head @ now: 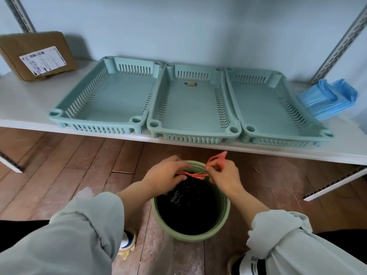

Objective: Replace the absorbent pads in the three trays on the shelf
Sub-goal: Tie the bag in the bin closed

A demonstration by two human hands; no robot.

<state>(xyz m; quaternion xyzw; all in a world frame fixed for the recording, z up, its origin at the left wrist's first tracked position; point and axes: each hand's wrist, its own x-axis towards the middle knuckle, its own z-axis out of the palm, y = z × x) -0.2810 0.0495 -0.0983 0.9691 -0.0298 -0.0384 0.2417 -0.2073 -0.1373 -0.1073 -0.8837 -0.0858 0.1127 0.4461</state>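
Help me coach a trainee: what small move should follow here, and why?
Probably pull the red drawstring tight to finish the knot. Both the left hand and right hand pinch its ends above the black bag in the green round bin, and the three teal slotted plastic trays already sit bare.

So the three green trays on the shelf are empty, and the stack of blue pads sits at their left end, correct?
Not quite. The head view shows the stack of blue pads at the right end of the three green trays, not the left; a cardboard box sits at the left.
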